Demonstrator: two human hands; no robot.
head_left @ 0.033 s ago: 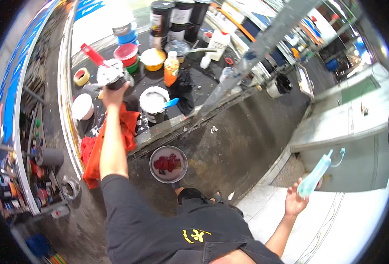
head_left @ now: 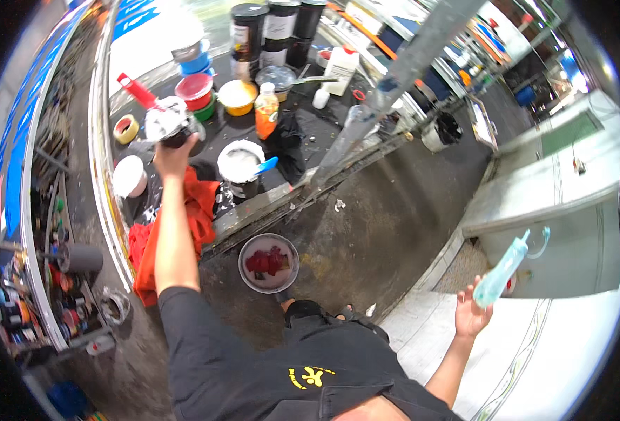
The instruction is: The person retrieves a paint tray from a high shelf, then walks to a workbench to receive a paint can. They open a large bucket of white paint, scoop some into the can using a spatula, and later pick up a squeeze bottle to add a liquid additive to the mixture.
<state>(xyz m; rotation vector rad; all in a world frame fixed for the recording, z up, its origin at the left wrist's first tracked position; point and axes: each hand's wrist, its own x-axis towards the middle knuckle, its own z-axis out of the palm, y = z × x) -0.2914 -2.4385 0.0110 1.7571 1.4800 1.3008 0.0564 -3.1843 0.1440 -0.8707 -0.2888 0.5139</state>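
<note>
My left hand (head_left: 172, 158) is closed round the near side of a dark tub smeared with white paint (head_left: 167, 121), over the table. A red-handled spatula (head_left: 136, 91) sticks out of it to the upper left. Out to the right, my right hand (head_left: 471, 317) has its fingers round the lower end of a translucent pale teal squeeze bottle (head_left: 501, 275). The bottle is tilted, nozzle upward, and its small cap hangs from a strap. Near my left hand are a white tub (head_left: 130, 177), a tape roll (head_left: 125, 130) and an open paint tub (head_left: 240, 163) with a blue-handled tool (head_left: 266, 165).
Red cloth (head_left: 196, 203) hangs over the table edge below my left arm. An orange bottle (head_left: 266, 112), colored bowls (head_left: 237, 97) and black canisters (head_left: 248, 35) stand farther back. A grey post (head_left: 394, 84) slants across. On the floor sits a basin (head_left: 268, 282) with red cloth inside.
The whole view has shifted slightly. Both hands keep their holds on the paint tub and the squeeze bottle.
</note>
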